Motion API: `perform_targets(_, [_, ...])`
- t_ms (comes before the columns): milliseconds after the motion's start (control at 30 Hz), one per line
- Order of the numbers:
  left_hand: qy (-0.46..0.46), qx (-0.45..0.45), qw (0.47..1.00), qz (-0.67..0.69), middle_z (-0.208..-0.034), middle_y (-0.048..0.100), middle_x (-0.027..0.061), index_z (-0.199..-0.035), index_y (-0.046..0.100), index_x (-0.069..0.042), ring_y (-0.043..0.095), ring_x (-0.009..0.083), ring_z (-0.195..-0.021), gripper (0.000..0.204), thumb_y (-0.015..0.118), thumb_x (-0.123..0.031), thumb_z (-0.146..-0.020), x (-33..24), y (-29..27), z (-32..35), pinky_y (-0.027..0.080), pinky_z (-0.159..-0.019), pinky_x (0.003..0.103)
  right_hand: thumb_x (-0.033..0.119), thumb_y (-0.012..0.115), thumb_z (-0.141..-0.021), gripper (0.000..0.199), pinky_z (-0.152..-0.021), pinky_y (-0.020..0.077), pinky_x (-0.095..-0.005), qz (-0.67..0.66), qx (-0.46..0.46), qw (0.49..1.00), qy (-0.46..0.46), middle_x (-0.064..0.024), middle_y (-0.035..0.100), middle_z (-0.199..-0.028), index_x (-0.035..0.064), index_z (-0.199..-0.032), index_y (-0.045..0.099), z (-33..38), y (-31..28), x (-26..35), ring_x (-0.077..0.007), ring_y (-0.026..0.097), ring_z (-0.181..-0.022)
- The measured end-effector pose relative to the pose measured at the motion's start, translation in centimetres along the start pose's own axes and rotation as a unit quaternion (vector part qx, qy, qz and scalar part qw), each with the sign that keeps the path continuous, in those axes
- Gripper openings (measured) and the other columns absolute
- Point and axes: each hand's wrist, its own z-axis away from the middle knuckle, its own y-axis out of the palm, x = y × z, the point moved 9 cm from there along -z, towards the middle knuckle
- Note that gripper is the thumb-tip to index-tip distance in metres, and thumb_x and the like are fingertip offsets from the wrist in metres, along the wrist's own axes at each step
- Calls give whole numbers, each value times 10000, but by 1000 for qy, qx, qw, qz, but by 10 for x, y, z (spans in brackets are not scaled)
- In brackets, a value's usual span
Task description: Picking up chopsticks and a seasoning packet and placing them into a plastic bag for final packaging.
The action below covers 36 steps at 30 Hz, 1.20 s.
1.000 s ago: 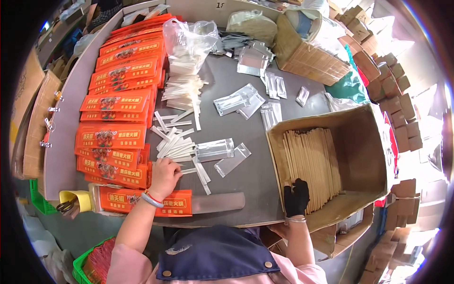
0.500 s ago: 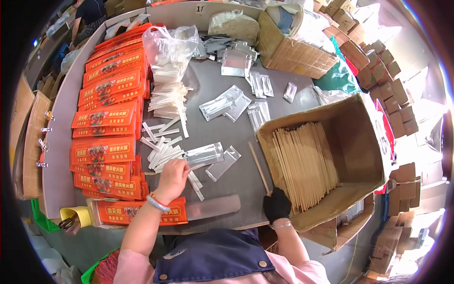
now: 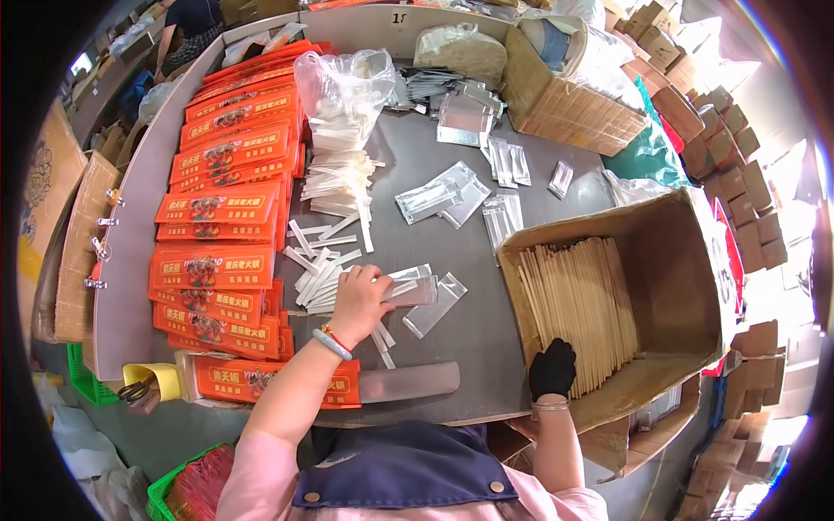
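Note:
My bare left hand (image 3: pixel 360 302), with bracelets at its wrist, pinches a clear plastic packet (image 3: pixel 417 292) between thumb and forefinger. The other fingers are bent above a heap of white paper strips (image 3: pixel 317 282). Another clear packet (image 3: pixel 436 306) lies to the right. At the left side of the cardboard box (image 3: pixel 678 260), my black-gloved right hand (image 3: pixel 552 368) rests against a mass of wooden chopsticks (image 3: pixel 586 304). Its fingers are curled, and whatever they hold is hidden. A red printed sleeve (image 3: pixel 230 378) lies near the front edge, with a clear film strip (image 3: pixel 408 380) sticking out beyond it.
Stacked red sleeves (image 3: pixel 217 208) line the left side. More white strips in a plastic bag (image 3: pixel 343 87) stand behind the heap. Flat packets (image 3: pixel 443 193) lie mid-table. Another box (image 3: pixel 578 100) stands at the back right. A yellow holder (image 3: pixel 152 379) with scissors sits front left.
My right hand has moved from outside the box to the chopsticks; the chopstick it held is out of sight. My left hand now grips a packet. The whole view has shifted slightly.

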Motion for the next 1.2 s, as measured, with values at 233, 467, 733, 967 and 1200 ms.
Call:
perform_targets(233, [50, -79, 996, -11, -1002, 603, 25, -993, 690, -134, 540, 248, -986, 411, 842, -169, -613, -12, -13, 4, 402, -862, 398, 100, 548, -905, 200, -790, 507, -445, -183, 17, 982, 53, -218, 655, -1006, -8, -1071, 576, 11, -39, -8, -387, 640, -954])
perform_targets(467, [-164, 228, 929, 243, -866, 643, 15, -859, 703, -134, 576, 241, -906, 263, 842, -208, -648, -19, -2, 44, 427, -830, 388, 30, 623, -888, 187, -675, 491, -365, -295, 35, 931, -210, -141, 631, -825, 48, -1060, 694, 23, -57, 42, -291, 619, -751])
perform_targets(733, [-62, 64, 994, 63, -1114, 585, 84, -1132, 677, -76, 506, 304, -1077, 669, 889, -302, -540, -30, -57, 127, 425, -947, 421, 146, 699, -857, 254, -623, 473, -358, -326, 201, 852, -357, -117, 572, -764, 108, -1108, 716, 52, -26, 89, -270, 594, -704])
perform_targets(967, [-19, 72, 997, 36, -1151, 578, 76, -1179, 631, -65, 503, 308, -1089, 723, 891, -288, -542, -55, -39, 125, 420, -947, 423, 188, 748, -780, 185, -686, 520, -382, -404, 106, 769, -483, -144, 630, -815, 120, -951, 730, 89, -10, 169, -317, 637, -768])
perform_targets(1200, [-8, 79, 995, 56, -1148, 581, 64, -1191, 613, -60, 517, 277, -1075, 721, 886, -208, -540, -54, -20, 116, 429, -908, 418, 31, 719, -763, 245, -743, 527, -339, -456, 140, 828, -295, -117, 634, -896, 23, -987, 618, 106, 8, 180, -265, 650, -829])
